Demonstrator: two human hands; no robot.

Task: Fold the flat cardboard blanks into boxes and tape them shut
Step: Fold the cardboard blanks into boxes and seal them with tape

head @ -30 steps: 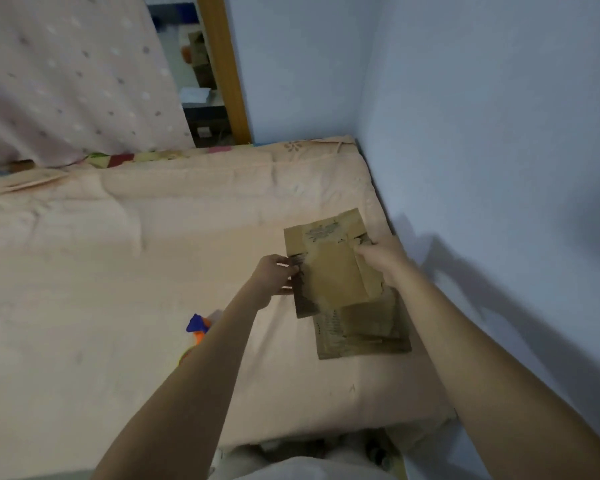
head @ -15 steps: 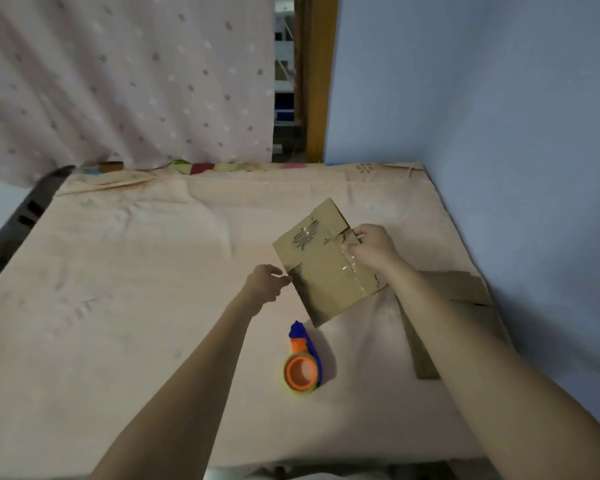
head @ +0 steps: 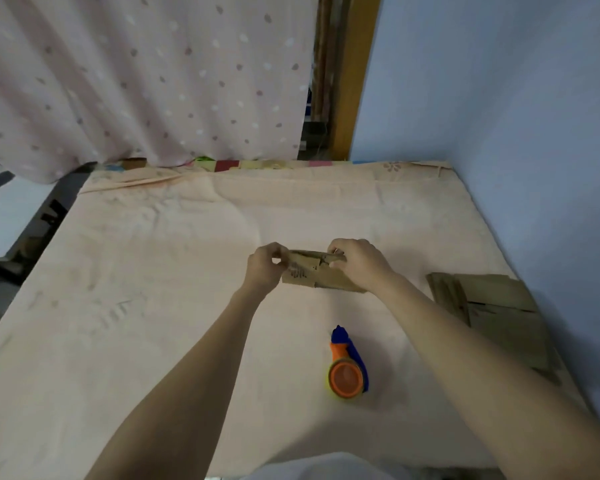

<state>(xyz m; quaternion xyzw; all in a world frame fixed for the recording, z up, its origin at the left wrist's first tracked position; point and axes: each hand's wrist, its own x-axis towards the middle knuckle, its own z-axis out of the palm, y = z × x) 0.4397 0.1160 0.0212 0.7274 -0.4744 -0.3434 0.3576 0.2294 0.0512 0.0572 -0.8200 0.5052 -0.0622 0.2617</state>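
A brown cardboard blank [head: 307,273] with black print is held just above the peach sheet [head: 153,289], seen almost edge-on from above. My left hand [head: 265,266] pinches its left end. My right hand [head: 357,263] grips its right end, fingers curled over the top edge. A stack of flat cardboard blanks [head: 496,313] lies on the sheet to the right, near the wall. An orange and blue tape dispenser [head: 347,370] lies on the sheet nearer to me, between my forearms.
A blue wall [head: 534,133] borders the bed on the right and behind. A dotted pink curtain [head: 136,81] hangs at the back left beside a yellow door frame [head: 352,81]. The bed's left edge drops to the floor [head: 0,209].
The blank has been carried left, away from the stack, and turned from tilted face-on to nearly edge-on. The view has swung left, bringing the tape dispenser and curtain into fuller sight.
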